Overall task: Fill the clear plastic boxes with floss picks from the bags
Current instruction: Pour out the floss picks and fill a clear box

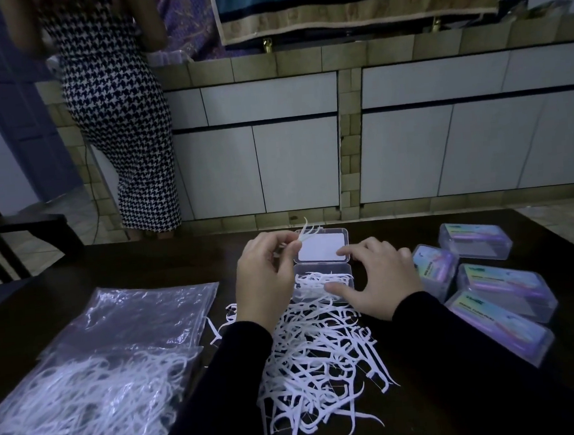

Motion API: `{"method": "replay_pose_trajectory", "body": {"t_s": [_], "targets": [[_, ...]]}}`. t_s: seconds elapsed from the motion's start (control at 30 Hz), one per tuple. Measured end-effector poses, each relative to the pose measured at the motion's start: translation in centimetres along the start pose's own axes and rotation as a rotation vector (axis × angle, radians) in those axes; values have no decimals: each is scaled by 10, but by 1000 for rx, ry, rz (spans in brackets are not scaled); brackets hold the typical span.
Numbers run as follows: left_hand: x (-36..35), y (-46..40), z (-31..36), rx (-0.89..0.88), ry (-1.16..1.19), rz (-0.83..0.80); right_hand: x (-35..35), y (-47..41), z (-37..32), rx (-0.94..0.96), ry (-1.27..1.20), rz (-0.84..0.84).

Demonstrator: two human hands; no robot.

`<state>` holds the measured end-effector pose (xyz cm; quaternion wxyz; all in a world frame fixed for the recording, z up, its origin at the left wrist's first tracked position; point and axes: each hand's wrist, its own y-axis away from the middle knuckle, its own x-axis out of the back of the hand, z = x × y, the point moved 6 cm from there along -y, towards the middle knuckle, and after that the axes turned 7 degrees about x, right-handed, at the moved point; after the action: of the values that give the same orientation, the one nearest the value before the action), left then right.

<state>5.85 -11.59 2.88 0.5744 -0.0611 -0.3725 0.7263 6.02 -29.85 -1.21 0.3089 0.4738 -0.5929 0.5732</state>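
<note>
Open clear plastic box (323,283), part-filled with white floss picks (318,352) heaped before it; crinkled clear bag (87,404) at my left.

Head cam, fwd-down, close over table (400,229)
</note>
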Motion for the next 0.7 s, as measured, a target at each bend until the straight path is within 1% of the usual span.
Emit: {"method": "replay_pose_trajectory", "body": {"t_s": [0.1, 0.17, 0.23, 0.3, 0.37, 0.4, 0.5, 0.57, 0.63, 0.7], "targets": [[-8, 2, 0, -28, -47, -38, -7, 2, 1, -13, 36, -93], [-15, 4, 2, -49, -94, -87, -7, 3, 0, -9, 31, -98], [-23, 8, 4, -92, -219, -154, -5, 4, -1, -8, 32, -90], [-33, 14, 0, -129, -381, -258, -4, 4, -2, 7, 41, -104], [-37, 16, -6, -109, -458, -338, -4, 5, -2, 5, 19, -129], [-35, 14, -8, -96, -459, -340, -3, 5, -1, 0, 6, -140], [-20, 5, -7, -68, -455, -265, -2, 6, -1, -3, -2, -163], [-14, 1, -11, -13, -498, -282, -2, 6, -1, -10, -12, -179], [-15, 2, -17, 53, -542, -378, -1, 6, -1, -15, -19, -186], [-22, 6, -21, 97, -522, -506, -1, 6, -2, -12, -20, -185]]}}
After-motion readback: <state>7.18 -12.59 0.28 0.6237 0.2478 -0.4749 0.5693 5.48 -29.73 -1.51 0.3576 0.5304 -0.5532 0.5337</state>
